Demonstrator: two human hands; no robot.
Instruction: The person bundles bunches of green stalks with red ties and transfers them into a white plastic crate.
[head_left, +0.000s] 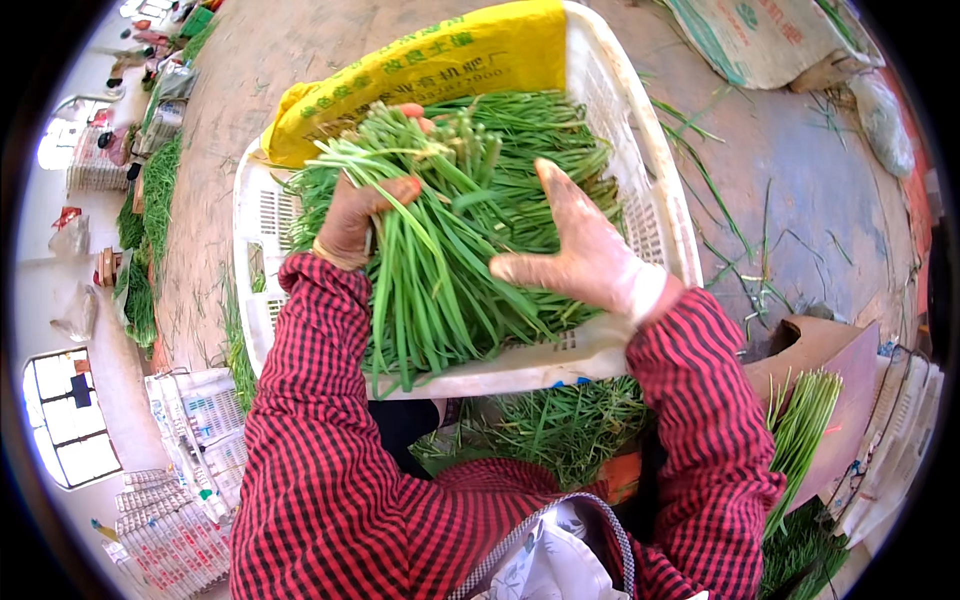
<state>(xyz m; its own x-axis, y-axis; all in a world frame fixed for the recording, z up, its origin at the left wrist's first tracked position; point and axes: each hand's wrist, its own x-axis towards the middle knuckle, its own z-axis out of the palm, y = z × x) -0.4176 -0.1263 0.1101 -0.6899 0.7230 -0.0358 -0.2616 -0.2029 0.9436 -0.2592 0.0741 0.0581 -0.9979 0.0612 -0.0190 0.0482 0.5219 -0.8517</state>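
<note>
My left hand (352, 217), in a thin stained glove, grips a bunch of long green leafy stalks (442, 262), probably garlic chives. Its thumb lies over the pale stem ends, and most of its fingers are hidden behind them. To the right, my right hand (592, 244), also gloved, is spread with thumb and fingers apart and nothing in it. Both hands are over a white plastic crate (675, 202), where more green stalks (540, 127) lie in a thick layer. A yellow printed sack (465, 64) drapes the crate's far wall.
Loose greens (562, 427) lie below the crate's near edge. Another bundle (802, 427) rests against a board (840, 397) at right. Stacked crates (180, 532) stand lower left. A woven sack (757, 37) lies upper right. Stray leaves litter the floor (810, 210). People are at far left.
</note>
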